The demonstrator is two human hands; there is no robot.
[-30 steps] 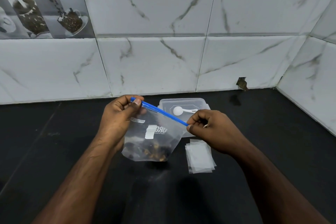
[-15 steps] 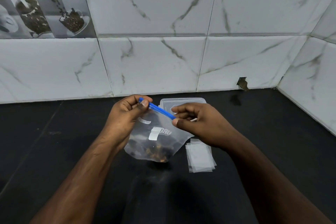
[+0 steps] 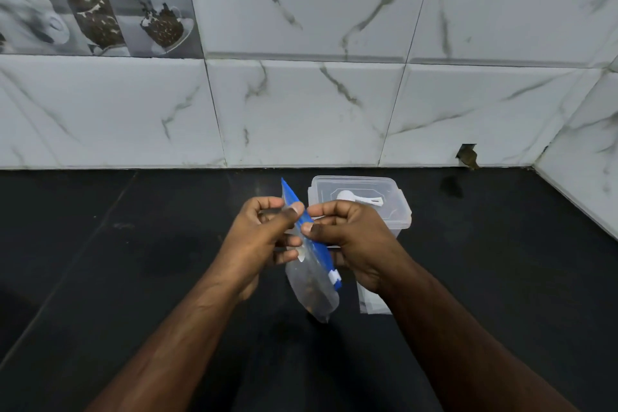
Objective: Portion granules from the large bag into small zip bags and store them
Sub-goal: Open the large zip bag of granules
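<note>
Above the black worktop (image 3: 133,278), centre of view: one clear zip bag (image 3: 312,281) with a blue seal strip (image 3: 306,222), held clear of the surface between both hands. Bag turned nearly edge-on to the camera, strip running from upper left to lower right; white slider tab (image 3: 334,277) at the strip's lower end. Contents: dark brown granules (image 3: 309,288), settled in the lower part of the bag.

Left hand (image 3: 264,237): fingers curled, thumb and forefinger pinching the bag's left wall just below the strip.

Right hand (image 3: 351,237): fingers curled, thumb and forefinger pinching the strip from the right side, thumb tips of the two hands nearly touching. Whether the seal is parted or closed between them cannot be told.

Behind the right hand, on the worktop: one clear plastic box (image 3: 361,201) with lid on, partly hidden by the knuckles. One white scoop (image 3: 357,198) lies on or under the lid; which cannot be told.

Below the right wrist, flat on the worktop: a small stack of clear zip bags (image 3: 371,303), mostly covered by the hand and forearm.

Backdrop: white marble-veined wall tiles (image 3: 334,110); one picture tile with cups and coffee beans (image 3: 100,0), upper left; a chipped hole (image 3: 467,155) at the tile base, right.
</note>
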